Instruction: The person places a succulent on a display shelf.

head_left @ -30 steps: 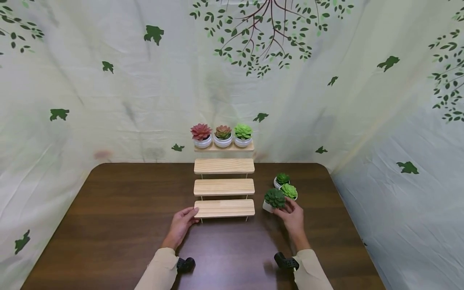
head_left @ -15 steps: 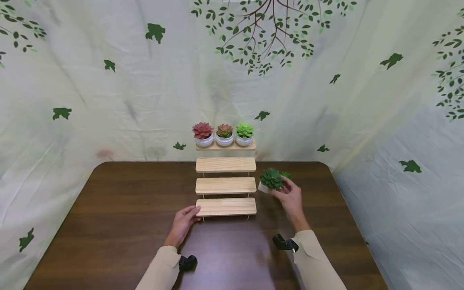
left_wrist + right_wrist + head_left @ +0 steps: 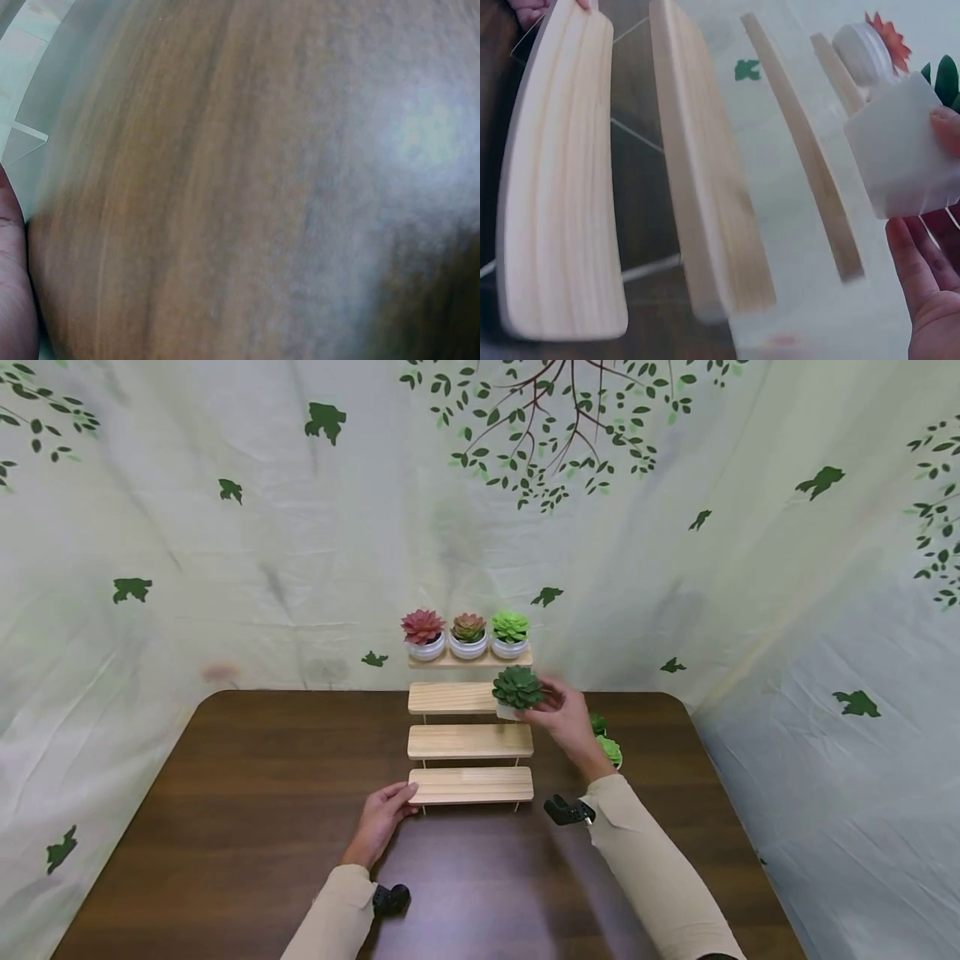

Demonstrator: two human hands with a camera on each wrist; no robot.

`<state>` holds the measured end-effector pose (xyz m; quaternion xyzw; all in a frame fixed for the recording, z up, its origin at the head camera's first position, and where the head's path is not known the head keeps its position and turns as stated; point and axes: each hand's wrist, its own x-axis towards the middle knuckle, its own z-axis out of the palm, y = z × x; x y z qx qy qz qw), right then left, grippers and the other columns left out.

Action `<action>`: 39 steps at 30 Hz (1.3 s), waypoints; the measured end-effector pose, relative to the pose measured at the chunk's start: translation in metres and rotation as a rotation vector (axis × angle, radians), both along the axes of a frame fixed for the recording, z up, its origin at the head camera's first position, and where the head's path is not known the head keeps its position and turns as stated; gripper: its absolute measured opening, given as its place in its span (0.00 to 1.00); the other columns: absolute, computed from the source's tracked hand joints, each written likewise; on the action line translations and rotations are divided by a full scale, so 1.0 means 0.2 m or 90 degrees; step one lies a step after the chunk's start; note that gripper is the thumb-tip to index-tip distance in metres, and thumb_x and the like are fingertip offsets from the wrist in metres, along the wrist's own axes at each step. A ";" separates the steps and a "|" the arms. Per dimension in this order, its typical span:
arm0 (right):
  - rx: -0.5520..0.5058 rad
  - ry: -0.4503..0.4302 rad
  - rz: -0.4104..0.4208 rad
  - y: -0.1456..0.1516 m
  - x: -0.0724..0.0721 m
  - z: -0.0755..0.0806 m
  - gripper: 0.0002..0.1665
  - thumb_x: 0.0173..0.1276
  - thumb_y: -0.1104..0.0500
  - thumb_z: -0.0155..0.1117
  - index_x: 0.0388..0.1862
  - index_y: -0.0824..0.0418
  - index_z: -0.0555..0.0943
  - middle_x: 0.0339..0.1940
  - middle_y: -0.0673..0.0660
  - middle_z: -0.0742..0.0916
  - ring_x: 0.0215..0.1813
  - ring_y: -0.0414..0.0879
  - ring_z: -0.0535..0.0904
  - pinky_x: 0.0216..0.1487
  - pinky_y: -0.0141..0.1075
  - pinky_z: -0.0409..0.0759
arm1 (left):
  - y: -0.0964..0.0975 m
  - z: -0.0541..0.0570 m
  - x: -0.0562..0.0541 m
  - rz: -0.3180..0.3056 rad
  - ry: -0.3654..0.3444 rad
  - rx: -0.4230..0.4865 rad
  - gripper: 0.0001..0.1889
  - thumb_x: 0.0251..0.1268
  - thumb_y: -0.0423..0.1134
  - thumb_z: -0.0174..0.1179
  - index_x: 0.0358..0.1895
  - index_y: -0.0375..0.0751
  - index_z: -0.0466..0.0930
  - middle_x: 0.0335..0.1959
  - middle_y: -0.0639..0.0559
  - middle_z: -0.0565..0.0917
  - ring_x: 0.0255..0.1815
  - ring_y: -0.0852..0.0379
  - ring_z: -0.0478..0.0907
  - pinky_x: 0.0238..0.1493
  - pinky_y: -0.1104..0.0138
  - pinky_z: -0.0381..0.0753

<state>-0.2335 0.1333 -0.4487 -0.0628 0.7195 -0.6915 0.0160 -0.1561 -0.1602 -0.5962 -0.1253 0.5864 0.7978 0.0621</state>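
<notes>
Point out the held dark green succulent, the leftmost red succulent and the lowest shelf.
Dark green succulent (image 3: 517, 687), head view: middle of its leaves.
Red succulent (image 3: 423, 627), head view: centre of its rosette.
Lowest shelf (image 3: 471, 784), head view: middle of its top.

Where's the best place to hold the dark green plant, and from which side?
Probably by its white pot, from the right, where the right hand grips it: the flat sides should be easy to pinch, while the leaves spread out above.

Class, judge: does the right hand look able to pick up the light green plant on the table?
Probably not yet: the right hand holds the dark green plant and likely must set it down first.
</notes>
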 end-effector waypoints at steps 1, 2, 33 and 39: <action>0.000 -0.003 0.002 -0.02 -0.02 0.00 0.38 0.53 0.75 0.70 0.65 0.69 0.70 0.61 0.68 0.77 0.61 0.59 0.76 0.54 0.36 0.79 | 0.00 0.00 0.00 0.000 0.000 0.002 0.13 0.67 0.29 0.57 0.48 0.20 0.76 0.30 0.52 0.82 0.30 0.61 0.79 0.34 0.70 0.81; 0.001 -0.004 0.006 -0.04 -0.03 0.01 0.39 0.54 0.74 0.71 0.65 0.69 0.69 0.61 0.68 0.76 0.61 0.59 0.75 0.55 0.37 0.79 | 0.00 0.00 0.00 0.001 0.000 0.005 0.12 0.67 0.29 0.57 0.47 0.21 0.77 0.30 0.52 0.82 0.30 0.61 0.79 0.34 0.70 0.81; -0.050 0.023 0.082 -0.59 -0.17 -0.04 0.33 0.54 0.75 0.71 0.61 0.69 0.74 0.55 0.66 0.81 0.54 0.55 0.81 0.52 0.37 0.81 | -0.01 0.01 0.00 -0.013 0.011 0.011 0.10 0.68 0.29 0.57 0.45 0.23 0.78 0.30 0.52 0.83 0.30 0.61 0.79 0.34 0.71 0.81; -0.070 0.013 0.095 -0.63 -0.16 -0.05 0.34 0.54 0.77 0.69 0.62 0.70 0.73 0.56 0.67 0.80 0.55 0.55 0.80 0.53 0.36 0.81 | -0.01 0.01 0.01 -0.013 0.012 0.007 0.10 0.68 0.30 0.57 0.45 0.23 0.78 0.31 0.52 0.83 0.30 0.62 0.79 0.34 0.71 0.82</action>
